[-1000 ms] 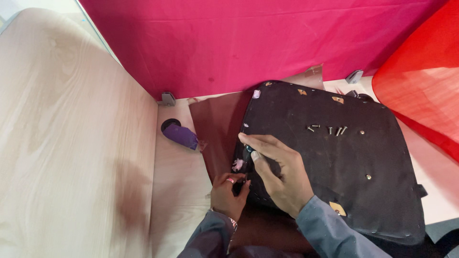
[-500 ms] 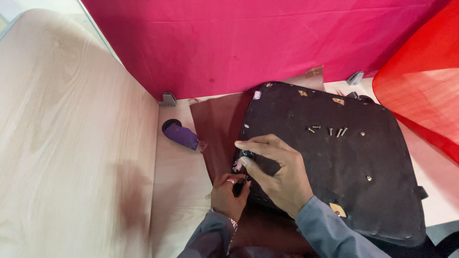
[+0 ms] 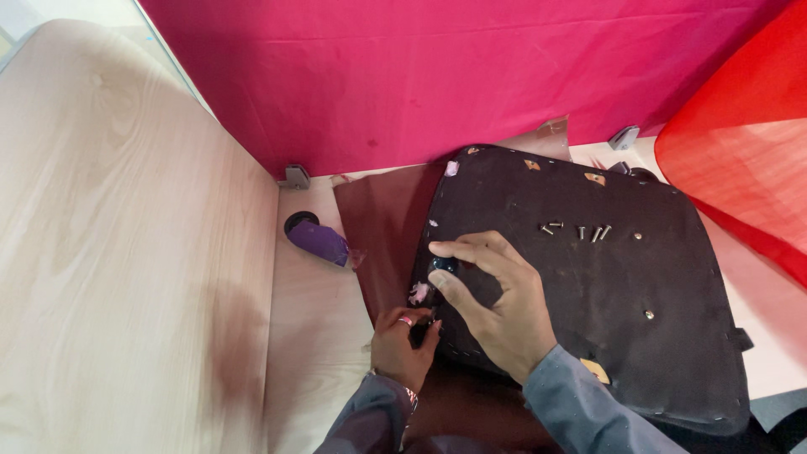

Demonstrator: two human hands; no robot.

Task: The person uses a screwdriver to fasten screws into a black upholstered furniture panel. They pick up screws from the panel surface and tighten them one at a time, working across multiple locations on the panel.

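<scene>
— What fills the scene from where you stand?

— Biggest of all is the magenta cloth point(image 3: 403, 76) hung across the far side, with a red cloth point(image 3: 740, 160) at the far right. On the left stands a pale wooden panel point(image 3: 126, 252), upright beside the light wooden tabletop point(image 3: 315, 336).

— And on the tabletop?

— A black fabric-covered seat base point(image 3: 622, 303), lying flat with its underside up, takes most of the right half. Under its left edge lies a dark brown leather sheet point(image 3: 382, 227), which sticks out to the left and near.

— Where are the hands?

— Both are at the left edge of the seat base. The right hand point(image 3: 492, 307) rests on the black fabric, its thumb and forefinger pinched round a small dark object point(image 3: 443, 266); I cannot tell what that is. The left hand point(image 3: 402, 340) is just near and left of it, fingers curled tight against the edge where the fabric meets the leather; whether it grips anything is hidden. Both wrists wear grey sleeves point(image 3: 580, 403).

— Smaller bits?

— A purple cylinder-shaped object point(image 3: 318, 242) lies on the tabletop left of the leather, with a black round piece at its far end. A cluster of loose screws point(image 3: 576, 229) sits on the seat base, far and right of the right hand. A pink scrap point(image 3: 418, 292) clings to the seat's left edge, just beside the right thumb.
</scene>
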